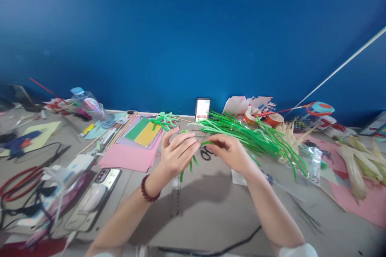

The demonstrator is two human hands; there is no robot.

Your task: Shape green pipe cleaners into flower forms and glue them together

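My left hand, with a dark red bead bracelet at the wrist, is closed on a green pipe cleaner piece whose ends hang below the fingers. Just to the right, my right hand pinches a green pipe cleaner end between thumb and forefinger. Whether both strands belong to one piece is hidden by the fingers. Black-handled scissors lie between and behind the hands. Beyond my right hand spreads a bundle of green pipe cleaners. Bent green pipe cleaner shapes lie behind my left hand.
A clear ruler lies below my left hand. Pink paper, a bottle, a phone with a mouse and a power strip are left. A lit phone leans on the blue wall. Corn husks lie right.
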